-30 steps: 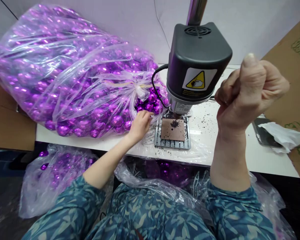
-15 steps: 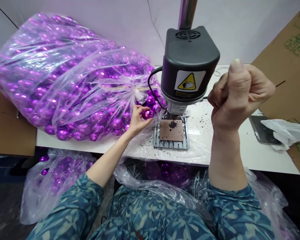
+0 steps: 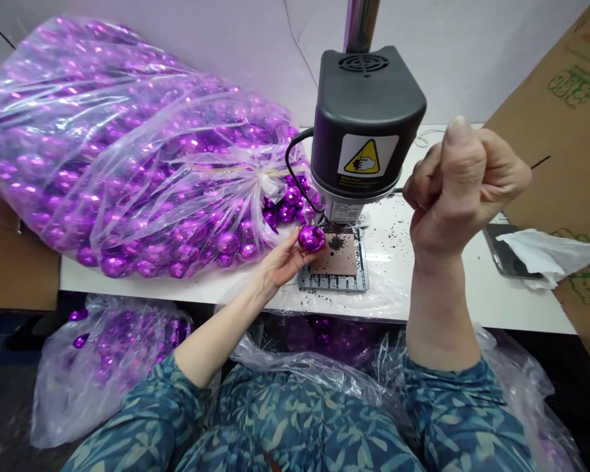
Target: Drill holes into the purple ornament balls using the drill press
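Observation:
My left hand (image 3: 288, 259) pinches a shiny purple faceted bauble (image 3: 311, 238) between thumb and fingers. The bauble is at the left edge of the brown square block (image 3: 341, 259), which lies on the slotted metal base of a small black drill press (image 3: 368, 98). Dark shavings and a small hole show on the block. My right hand (image 3: 465, 187) is a raised fist to the right of the motor housing. A short dark handle (image 3: 397, 191) runs from the press into this fist; most of it is hidden. The drill tip is hard to make out.
A large clear bag of purple baubles (image 3: 142, 151) fills the left of the white table (image 3: 393, 262), its tied neck near the press. Another bag (image 3: 103, 373) hangs below. A phone-like dark slab (image 3: 509, 252) lies under white tissue (image 3: 550, 255), beside a cardboard box (image 3: 560, 151).
My left hand has moved right and slightly down, carrying the bauble from beside the bag's neck to the block's edge. My right fist keeps its pose beside the press.

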Available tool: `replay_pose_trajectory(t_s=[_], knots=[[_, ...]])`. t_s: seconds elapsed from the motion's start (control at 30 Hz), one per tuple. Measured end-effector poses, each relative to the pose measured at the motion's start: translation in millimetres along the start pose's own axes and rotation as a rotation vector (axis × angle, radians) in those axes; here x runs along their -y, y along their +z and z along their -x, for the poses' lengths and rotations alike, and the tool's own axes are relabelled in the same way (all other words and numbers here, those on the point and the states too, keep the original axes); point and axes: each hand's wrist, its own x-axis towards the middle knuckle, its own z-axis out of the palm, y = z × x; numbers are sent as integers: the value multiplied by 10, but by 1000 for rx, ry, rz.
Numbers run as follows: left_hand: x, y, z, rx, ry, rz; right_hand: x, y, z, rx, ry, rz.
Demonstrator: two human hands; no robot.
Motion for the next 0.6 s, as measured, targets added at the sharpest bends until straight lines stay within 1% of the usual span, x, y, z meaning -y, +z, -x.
replay_pose_trajectory(t_s=[0.1, 0.17, 0.3, 0.5, 0.6], knots=[[-5, -4, 20, 13, -75, 7, -2, -4, 9, -1, -2, 3], [2, -10, 27, 22, -60, 13, -5, -3, 14, -4, -6, -2], [68, -62, -28, -4, 109, -54, -1, 0, 17, -4, -5, -16], [252, -232, -252, 21, 368, -368, 15, -12, 31, 7, 5, 19], [334, -272, -365, 38, 454, -497, 18, -21, 51, 14, 20, 99]])
